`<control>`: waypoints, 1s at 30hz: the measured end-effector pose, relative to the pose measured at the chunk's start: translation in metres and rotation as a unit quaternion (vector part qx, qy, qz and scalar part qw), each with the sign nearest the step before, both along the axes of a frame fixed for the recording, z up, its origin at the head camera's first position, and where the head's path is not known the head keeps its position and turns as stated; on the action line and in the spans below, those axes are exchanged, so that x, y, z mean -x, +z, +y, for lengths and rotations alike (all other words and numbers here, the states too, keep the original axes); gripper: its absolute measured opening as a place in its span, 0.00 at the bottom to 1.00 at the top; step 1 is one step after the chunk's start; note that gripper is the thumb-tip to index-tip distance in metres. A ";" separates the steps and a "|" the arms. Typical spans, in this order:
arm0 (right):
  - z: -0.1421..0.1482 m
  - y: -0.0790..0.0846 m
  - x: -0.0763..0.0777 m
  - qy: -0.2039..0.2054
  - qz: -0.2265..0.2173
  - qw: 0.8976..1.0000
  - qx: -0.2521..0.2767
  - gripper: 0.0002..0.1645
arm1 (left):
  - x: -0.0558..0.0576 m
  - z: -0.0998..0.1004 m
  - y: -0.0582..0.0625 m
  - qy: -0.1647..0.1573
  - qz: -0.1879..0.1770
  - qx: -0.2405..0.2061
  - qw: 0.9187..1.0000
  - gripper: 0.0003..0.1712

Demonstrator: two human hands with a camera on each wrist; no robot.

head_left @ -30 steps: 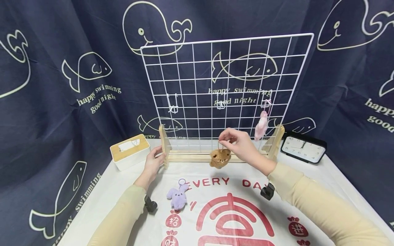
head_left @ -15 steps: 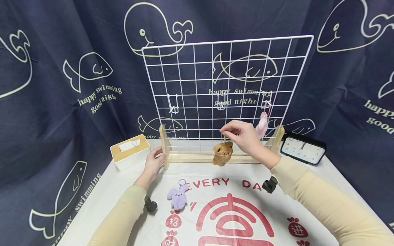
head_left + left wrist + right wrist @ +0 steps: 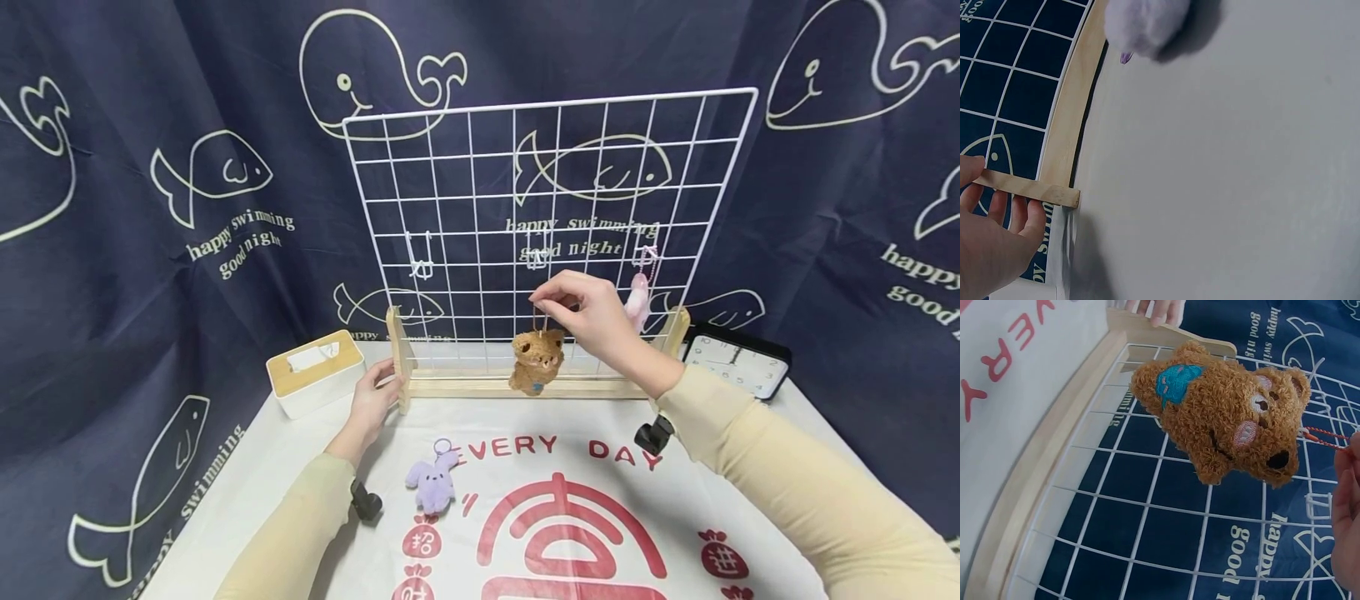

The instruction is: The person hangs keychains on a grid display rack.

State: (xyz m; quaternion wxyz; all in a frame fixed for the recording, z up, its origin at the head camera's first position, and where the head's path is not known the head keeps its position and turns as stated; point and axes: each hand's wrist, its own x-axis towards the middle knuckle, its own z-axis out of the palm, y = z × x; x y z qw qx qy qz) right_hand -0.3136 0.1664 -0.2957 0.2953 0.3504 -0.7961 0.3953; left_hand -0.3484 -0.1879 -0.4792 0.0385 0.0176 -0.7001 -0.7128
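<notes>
My right hand [image 3: 588, 312] pinches the cord loop of a brown plush bear keychain [image 3: 537, 362], which hangs in front of the white wire grid rack [image 3: 495, 200]. In the right wrist view the bear [image 3: 1222, 412] shows a blue patch on its belly, and its red cord [image 3: 1329, 439] runs up to the fingertips. At the rack's left end my left hand [image 3: 375, 398] grips the wooden foot [image 3: 1035, 189], thumb on one side and fingers on the other. A white hook [image 3: 536, 259] sits on the grid just above the right hand.
Another hook [image 3: 422, 265] is on the grid's left. A pink plush keychain [image 3: 637, 302] hangs at its right. A purple plush bunny keychain [image 3: 432, 483] lies on the printed tablecloth [image 3: 555, 417]. A tissue box [image 3: 318, 371] stands left, a clock [image 3: 738, 358] right.
My right hand has risen with the bear, which now hangs higher before the grid and has turned on its cord. The left hand stays on the wooden foot.
</notes>
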 end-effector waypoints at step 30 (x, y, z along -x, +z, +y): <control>0.000 0.048 0.017 -0.061 0.036 0.998 0.002 0.03 | -0.001 0.001 -0.001 0.009 0.003 0.012 1.000 0.27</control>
